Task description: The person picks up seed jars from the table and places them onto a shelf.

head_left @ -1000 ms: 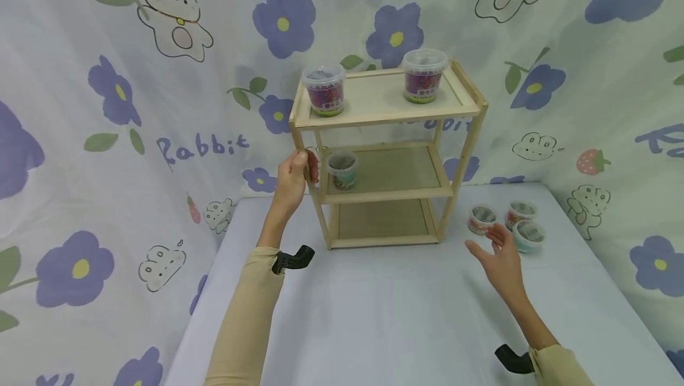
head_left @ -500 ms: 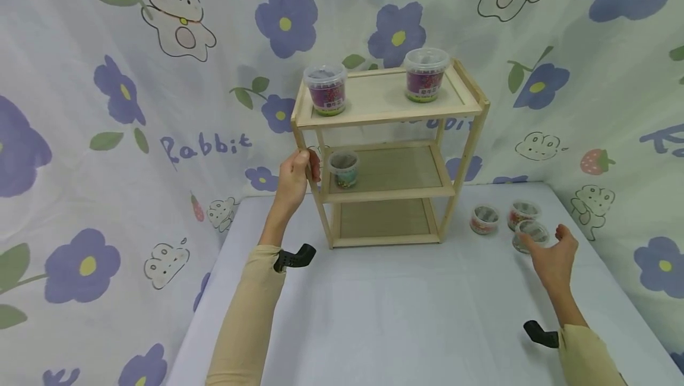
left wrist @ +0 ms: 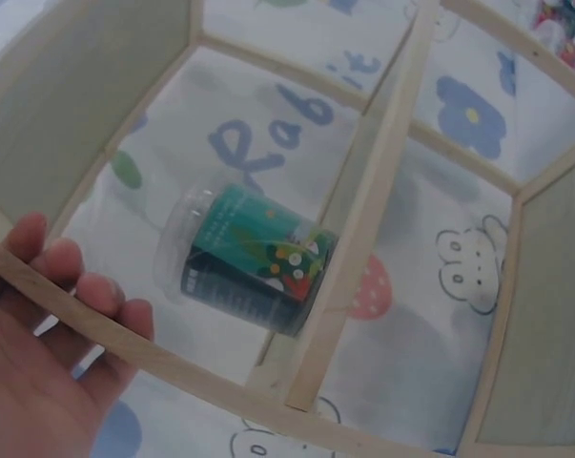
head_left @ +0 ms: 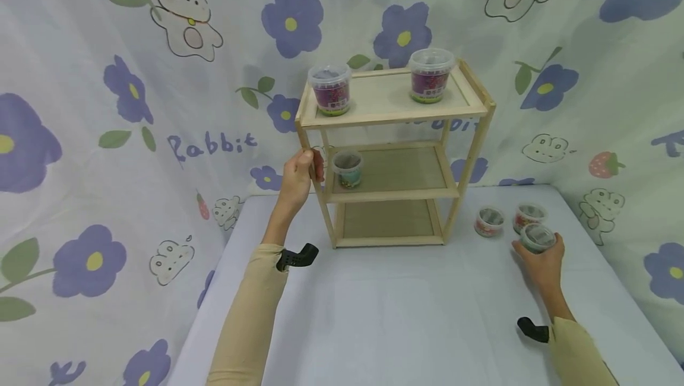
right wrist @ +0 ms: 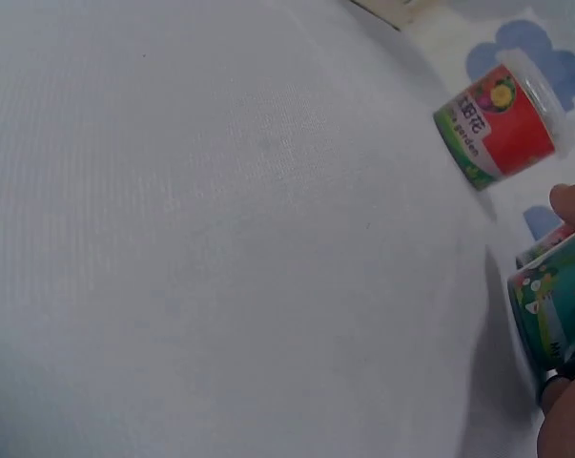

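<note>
A three-tier wooden shelf (head_left: 392, 117) stands at the back of the table. My left hand (head_left: 299, 176) grips its front left post (left wrist: 125, 348) at the height of the middle tier. Beside that hand a small teal cup (head_left: 347, 168) (left wrist: 254, 258) sits on the middle tier. Two purple lidded tubs (head_left: 330, 89) (head_left: 430, 75) stand on the top tier. To the shelf's right, my right hand (head_left: 540, 255) curls round a teal cup (head_left: 537, 237) (right wrist: 552, 303) on the table. A red cup (head_left: 488, 221) (right wrist: 497, 128) and another cup (head_left: 528, 214) stand close by.
The white table (head_left: 406, 303) reaches from the shelf to the near edge. A flower-and-rabbit printed cloth (head_left: 160, 107) hangs behind and on both sides. The shelf's bottom tier (head_left: 387, 220) holds nothing.
My right hand swung right from in front of the cups and closed round the teal cup. My left hand kept its grip on the shelf post.
</note>
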Motion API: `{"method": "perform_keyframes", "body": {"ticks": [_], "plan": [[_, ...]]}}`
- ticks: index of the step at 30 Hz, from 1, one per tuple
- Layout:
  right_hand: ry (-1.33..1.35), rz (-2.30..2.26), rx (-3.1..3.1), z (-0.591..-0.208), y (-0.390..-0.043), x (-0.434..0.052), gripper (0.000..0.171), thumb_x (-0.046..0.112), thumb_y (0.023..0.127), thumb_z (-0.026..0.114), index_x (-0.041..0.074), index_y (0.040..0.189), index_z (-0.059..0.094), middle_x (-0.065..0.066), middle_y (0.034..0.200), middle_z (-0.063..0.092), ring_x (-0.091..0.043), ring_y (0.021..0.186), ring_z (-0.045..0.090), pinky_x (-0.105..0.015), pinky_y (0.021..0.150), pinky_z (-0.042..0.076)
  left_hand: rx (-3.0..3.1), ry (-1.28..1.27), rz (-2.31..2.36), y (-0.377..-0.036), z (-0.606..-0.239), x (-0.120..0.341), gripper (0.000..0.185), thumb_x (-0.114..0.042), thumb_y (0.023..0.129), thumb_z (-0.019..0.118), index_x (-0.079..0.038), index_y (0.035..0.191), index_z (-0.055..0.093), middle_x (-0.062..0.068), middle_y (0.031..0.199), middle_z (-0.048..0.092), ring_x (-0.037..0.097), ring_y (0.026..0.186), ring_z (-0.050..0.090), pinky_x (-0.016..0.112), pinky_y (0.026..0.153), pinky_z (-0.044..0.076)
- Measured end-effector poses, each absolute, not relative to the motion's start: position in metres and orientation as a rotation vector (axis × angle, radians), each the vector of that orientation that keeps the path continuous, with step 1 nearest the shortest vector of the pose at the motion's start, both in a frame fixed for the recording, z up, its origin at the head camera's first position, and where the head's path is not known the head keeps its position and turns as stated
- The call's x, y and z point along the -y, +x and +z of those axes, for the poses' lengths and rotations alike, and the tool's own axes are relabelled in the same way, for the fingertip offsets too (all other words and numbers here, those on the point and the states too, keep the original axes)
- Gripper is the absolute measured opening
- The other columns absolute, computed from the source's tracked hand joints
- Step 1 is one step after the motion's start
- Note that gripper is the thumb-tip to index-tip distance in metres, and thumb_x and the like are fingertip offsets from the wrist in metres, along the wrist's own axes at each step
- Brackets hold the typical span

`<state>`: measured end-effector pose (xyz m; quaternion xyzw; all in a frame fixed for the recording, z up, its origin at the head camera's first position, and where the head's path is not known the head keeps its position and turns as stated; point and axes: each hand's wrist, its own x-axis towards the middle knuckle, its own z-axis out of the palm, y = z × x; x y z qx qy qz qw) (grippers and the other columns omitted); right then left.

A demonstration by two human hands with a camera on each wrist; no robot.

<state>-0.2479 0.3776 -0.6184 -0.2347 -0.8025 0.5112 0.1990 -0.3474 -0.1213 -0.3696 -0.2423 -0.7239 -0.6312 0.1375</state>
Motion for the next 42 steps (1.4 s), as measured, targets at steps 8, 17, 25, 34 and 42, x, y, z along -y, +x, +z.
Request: {"method": "perform_keyframes", "body": {"ticks": [8, 17, 25, 34, 42], "plan": [[-0.731, 1.432, 2.198, -0.621, -0.244, -0.375, 0.087, 0.02, 0.09, 0.064, -0.004, 0.154, 0.011, -0.032, 0.153, 0.024, -0.047, 0.141, 0.028, -0.055, 0.117, 0.021, 2.097, -0.721, -1.813, -0.33, -0.354, 0.115, 0.042, -0.017, 0.101, 0.031, 0.021, 0.09, 0.048, 0.037, 0.076, 0.044, 0.027, 0.062, 0.048, 0.034, 0.06, 0.05], [-0.748, 1.427, 2.209, -0.624, -0.245, -0.376, 0.084, 0.023, 0.092, 0.063, -0.003, 0.154, 0.012, -0.03, 0.154, 0.025, -0.046, 0.143, 0.027, -0.056, 0.117, 0.021, 2.107, -0.737, -1.803, -0.331, -0.354, 0.117, 0.043, -0.016, 0.101, 0.03, 0.022, 0.091, 0.048, 0.04, 0.076, 0.044, 0.028, 0.062, 0.048, 0.039, 0.061, 0.049], [-0.753, 1.427, 2.234, -0.626, -0.244, -0.377, 0.086, 0.026, 0.093, 0.062, -0.003, 0.154, 0.01, -0.031, 0.155, 0.024, -0.046, 0.143, 0.026, -0.057, 0.118, 0.02, 2.108, -0.73, -1.808, -0.33, -0.353, 0.116, 0.044, -0.018, 0.101, 0.031, 0.021, 0.091, 0.048, 0.04, 0.075, 0.044, 0.031, 0.061, 0.047, 0.04, 0.06, 0.048], [-0.77, 1.445, 2.221, -0.626, -0.242, -0.377, 0.086, 0.027, 0.092, 0.062, 0.0, 0.155, 0.01, -0.029, 0.156, 0.024, -0.045, 0.144, 0.025, -0.056, 0.118, 0.019, 2.106, -0.742, -1.821, -0.332, -0.355, 0.117, 0.044, -0.019, 0.102, 0.031, 0.021, 0.091, 0.049, 0.038, 0.076, 0.044, 0.033, 0.062, 0.047, 0.037, 0.059, 0.048], [-0.767, 1.466, 2.199, -0.625, -0.238, -0.376, 0.086, 0.026, 0.092, 0.063, 0.001, 0.155, 0.012, -0.027, 0.156, 0.025, -0.044, 0.144, 0.027, -0.054, 0.119, 0.019, 2.096, -0.759, -1.808, -0.331, -0.355, 0.118, 0.044, -0.017, 0.101, 0.031, 0.021, 0.09, 0.048, 0.039, 0.074, 0.043, 0.031, 0.061, 0.047, 0.038, 0.058, 0.048]]}}
